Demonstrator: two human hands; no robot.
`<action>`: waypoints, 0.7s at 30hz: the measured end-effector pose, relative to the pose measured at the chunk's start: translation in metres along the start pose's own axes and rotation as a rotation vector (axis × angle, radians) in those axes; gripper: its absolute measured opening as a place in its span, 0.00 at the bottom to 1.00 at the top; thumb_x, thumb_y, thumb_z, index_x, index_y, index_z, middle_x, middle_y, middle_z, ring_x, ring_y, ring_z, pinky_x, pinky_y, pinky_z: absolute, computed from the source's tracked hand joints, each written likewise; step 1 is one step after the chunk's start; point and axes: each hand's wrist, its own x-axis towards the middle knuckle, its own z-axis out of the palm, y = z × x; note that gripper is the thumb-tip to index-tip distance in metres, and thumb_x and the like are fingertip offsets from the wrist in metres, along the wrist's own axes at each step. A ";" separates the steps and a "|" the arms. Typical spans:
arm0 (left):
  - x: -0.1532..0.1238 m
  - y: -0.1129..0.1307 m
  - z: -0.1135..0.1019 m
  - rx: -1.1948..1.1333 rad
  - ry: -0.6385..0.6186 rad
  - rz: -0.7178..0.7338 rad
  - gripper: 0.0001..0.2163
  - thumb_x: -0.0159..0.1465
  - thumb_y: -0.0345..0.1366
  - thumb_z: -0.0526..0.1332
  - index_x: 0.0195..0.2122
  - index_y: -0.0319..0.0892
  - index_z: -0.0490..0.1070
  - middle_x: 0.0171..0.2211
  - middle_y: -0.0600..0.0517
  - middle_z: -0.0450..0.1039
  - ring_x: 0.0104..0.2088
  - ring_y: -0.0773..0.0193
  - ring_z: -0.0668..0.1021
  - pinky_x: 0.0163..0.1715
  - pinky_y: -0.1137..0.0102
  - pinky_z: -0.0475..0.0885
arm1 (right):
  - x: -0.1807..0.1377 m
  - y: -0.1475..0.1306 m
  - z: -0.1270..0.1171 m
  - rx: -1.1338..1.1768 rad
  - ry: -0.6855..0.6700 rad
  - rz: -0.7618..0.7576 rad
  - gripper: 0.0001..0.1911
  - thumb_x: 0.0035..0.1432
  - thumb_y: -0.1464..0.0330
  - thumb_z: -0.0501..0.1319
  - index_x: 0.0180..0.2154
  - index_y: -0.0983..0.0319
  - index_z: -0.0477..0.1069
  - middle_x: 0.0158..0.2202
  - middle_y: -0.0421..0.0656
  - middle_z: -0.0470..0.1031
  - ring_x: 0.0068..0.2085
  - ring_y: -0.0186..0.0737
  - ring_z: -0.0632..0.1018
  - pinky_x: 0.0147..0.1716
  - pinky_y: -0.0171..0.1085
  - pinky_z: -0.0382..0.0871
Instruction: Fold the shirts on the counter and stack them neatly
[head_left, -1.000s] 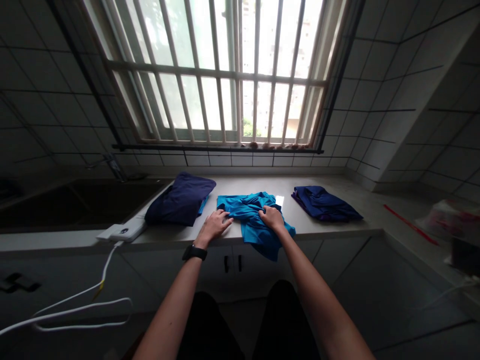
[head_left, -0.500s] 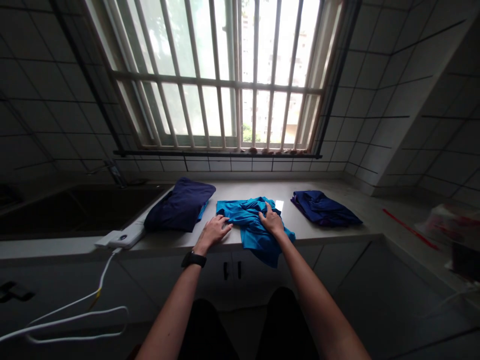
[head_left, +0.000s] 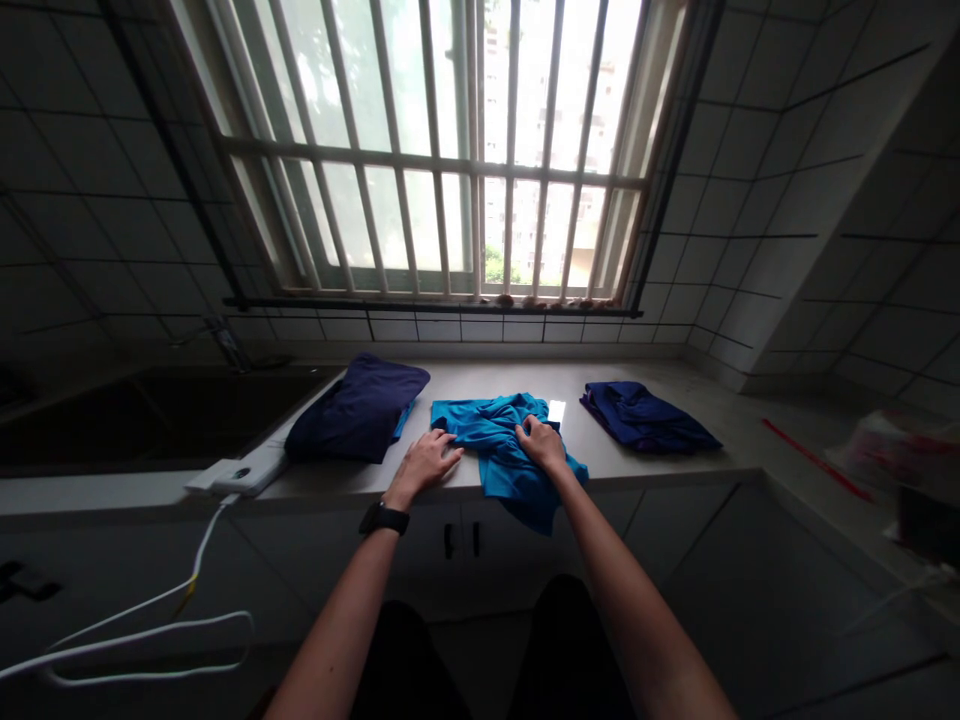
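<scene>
Teal shirt (head_left: pixel 480 425) bunched on bench (head_left: pixel 637 465) between hands, right hand (head_left: pixel 541 445) curled, gripping cloth; left hand (head_left: pixel 424 465) open, flat, just beside shirt; folded navy garment (head_left: pixel 356 410) left of hands; dark blue bundle (head_left: pixel 645 420) right of them

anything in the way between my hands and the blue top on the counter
Nothing visible stands in the way. The right hand lies on the bright blue garment, and the left hand sits on the counter at its edge. The navy garment lies off to the left, not between them.

Pale countertop (head_left: pixel 495 375) with three garments (head_left: pixel 469 425)
</scene>
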 end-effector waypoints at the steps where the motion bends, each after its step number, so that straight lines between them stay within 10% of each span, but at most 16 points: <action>1: 0.000 0.000 0.000 -0.002 -0.005 -0.001 0.20 0.70 0.47 0.56 0.55 0.42 0.77 0.56 0.41 0.75 0.57 0.48 0.76 0.58 0.57 0.71 | 0.000 0.000 0.000 0.002 -0.001 0.002 0.17 0.72 0.57 0.52 0.49 0.59 0.73 0.44 0.49 0.83 0.47 0.50 0.83 0.45 0.39 0.71; 8: 0.000 0.000 -0.002 -0.026 -0.004 -0.008 0.18 0.69 0.45 0.58 0.55 0.44 0.78 0.57 0.41 0.76 0.57 0.48 0.77 0.57 0.56 0.72 | 0.003 0.001 0.001 0.003 0.006 0.039 0.26 0.72 0.56 0.53 0.64 0.61 0.66 0.54 0.55 0.80 0.53 0.53 0.81 0.52 0.42 0.71; 21: -0.001 0.002 -0.003 -0.034 -0.013 -0.011 0.19 0.69 0.45 0.58 0.55 0.42 0.77 0.57 0.39 0.75 0.57 0.46 0.77 0.59 0.55 0.71 | 0.001 -0.002 -0.003 -0.036 -0.018 0.019 0.20 0.71 0.57 0.52 0.49 0.61 0.77 0.48 0.53 0.83 0.49 0.52 0.82 0.45 0.39 0.71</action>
